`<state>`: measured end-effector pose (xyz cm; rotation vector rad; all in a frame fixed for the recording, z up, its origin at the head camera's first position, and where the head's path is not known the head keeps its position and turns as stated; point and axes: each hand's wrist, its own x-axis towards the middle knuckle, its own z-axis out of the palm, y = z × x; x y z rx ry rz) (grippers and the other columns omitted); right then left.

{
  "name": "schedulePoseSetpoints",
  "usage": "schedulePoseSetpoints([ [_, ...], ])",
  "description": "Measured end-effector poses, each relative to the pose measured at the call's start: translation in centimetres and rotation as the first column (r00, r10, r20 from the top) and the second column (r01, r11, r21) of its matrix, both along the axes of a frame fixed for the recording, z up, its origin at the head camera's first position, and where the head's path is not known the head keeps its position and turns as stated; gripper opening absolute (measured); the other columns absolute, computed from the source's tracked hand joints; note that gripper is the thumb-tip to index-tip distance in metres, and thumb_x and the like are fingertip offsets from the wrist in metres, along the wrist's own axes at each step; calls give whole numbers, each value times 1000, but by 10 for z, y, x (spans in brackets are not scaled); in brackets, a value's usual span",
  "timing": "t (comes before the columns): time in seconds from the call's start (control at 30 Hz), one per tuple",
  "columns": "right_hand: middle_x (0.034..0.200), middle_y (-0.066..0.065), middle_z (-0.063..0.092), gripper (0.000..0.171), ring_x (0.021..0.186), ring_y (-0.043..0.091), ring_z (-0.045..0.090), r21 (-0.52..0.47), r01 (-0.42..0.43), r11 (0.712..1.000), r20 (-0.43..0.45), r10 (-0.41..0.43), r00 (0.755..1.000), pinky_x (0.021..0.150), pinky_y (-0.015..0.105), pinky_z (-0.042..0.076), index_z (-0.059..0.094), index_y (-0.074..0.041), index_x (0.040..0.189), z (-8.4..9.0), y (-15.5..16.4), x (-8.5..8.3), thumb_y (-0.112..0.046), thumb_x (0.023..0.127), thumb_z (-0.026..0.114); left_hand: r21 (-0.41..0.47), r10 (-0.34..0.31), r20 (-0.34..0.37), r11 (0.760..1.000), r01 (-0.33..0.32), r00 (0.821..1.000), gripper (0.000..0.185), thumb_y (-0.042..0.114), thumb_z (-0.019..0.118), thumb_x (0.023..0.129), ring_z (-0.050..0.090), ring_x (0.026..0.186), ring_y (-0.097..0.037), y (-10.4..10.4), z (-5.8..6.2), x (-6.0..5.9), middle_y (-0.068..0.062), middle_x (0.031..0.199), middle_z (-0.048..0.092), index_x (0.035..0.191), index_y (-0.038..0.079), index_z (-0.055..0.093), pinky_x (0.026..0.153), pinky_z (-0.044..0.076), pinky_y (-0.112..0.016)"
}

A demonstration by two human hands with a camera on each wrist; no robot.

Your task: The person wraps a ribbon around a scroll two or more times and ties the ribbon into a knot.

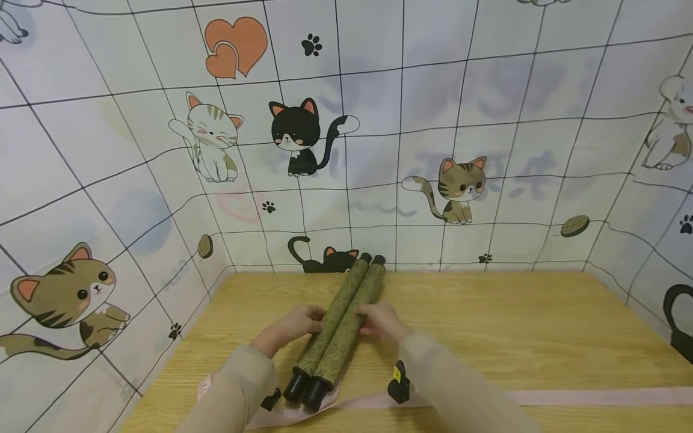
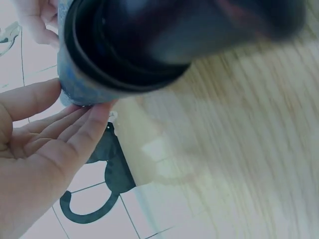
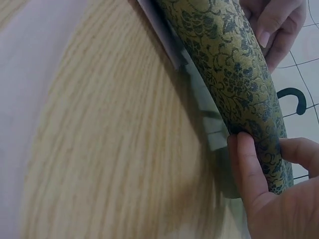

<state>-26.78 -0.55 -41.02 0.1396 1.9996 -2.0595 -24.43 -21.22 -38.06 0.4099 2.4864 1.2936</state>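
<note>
A pair of scrolls lies side by side on a slant across the wooden table, each wrapped in gold and dark floral brocade with black end knobs. My left hand (image 1: 292, 329) holds the left scroll (image 1: 337, 307) at its side, and the left wrist view shows its thumb and fingers (image 2: 92, 124) on either side of the roll. On the other side, my right hand (image 1: 383, 322) grips the right scroll (image 1: 346, 331); the right wrist view shows thumb and fingertips around the brocade roll (image 3: 227, 69). The undersides of both scrolls are hidden.
A pale pink ribbon (image 1: 595, 397) runs along the front of the wooden table (image 1: 487, 337), passing beneath the scrolls' near ends. Behind and at both sides stand white walls (image 1: 379, 150) with a grid and cartoon cats. Black wrist-worn devices (image 1: 399, 385) show beside the sleeves.
</note>
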Motion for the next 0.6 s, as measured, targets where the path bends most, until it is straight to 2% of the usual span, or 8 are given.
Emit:
schedulePoseSetpoints([
  [0.13, 77, 11, 57, 24, 61, 16, 56, -20, -5, 1000, -11, 5, 1000, 57, 27, 54, 53, 11, 100, 8, 3, -2, -7, 86, 61, -3, -15, 5, 1000, 15, 1000, 48, 2, 51, 93, 41, 124, -43, 2, 8, 3, -31, 137, 39, 135, -13, 37, 96, 41, -49],
  [0.27, 75, 11, 59, 29, 59, 16, 56, 41, -3, 999, -19, 4, 1000, 58, 29, 54, 54, 12, 103, 17, 6, -4, -10, 87, 62, 8, -23, 6, 1000, 23, 1000, 50, 6, 51, 94, 36, 128, -42, 4, 15, 6, -30, 140, 35, 138, -12, 33, 99, 37, -51],
  [0.33, 73, 11, 60, 32, 58, 15, 56, 61, 1, 998, -28, 1, 1000, 57, 30, 54, 55, 14, 105, 20, 8, -4, -11, 87, 63, 13, -21, -2, 1000, 21, 1000, 51, 8, 52, 95, 37, 128, -42, 6, 16, 7, -29, 140, 36, 138, -11, 34, 99, 37, -50],
  [0.47, 74, 11, 63, 36, 58, 14, 58, 42, 9, 999, -45, -8, 999, 64, 36, 55, 54, 15, 110, 24, 15, -5, -10, 88, 63, 26, -28, -35, 999, 29, 999, 52, 12, 55, 94, 40, 126, -41, 9, 16, 9, -28, 139, 38, 138, -10, 35, 99, 37, -51],
  [0.6, 83, 18, 67, 40, 65, 16, 62, 83, 16, 996, -85, -9, 996, 74, 42, 54, 53, 16, 114, 33, 25, -5, -12, 88, 65, 67, -31, -64, 997, 35, 997, 52, 16, 56, 94, 45, 123, -39, 17, 21, 10, -25, 138, 42, 137, -8, 38, 99, 38, -50],
])
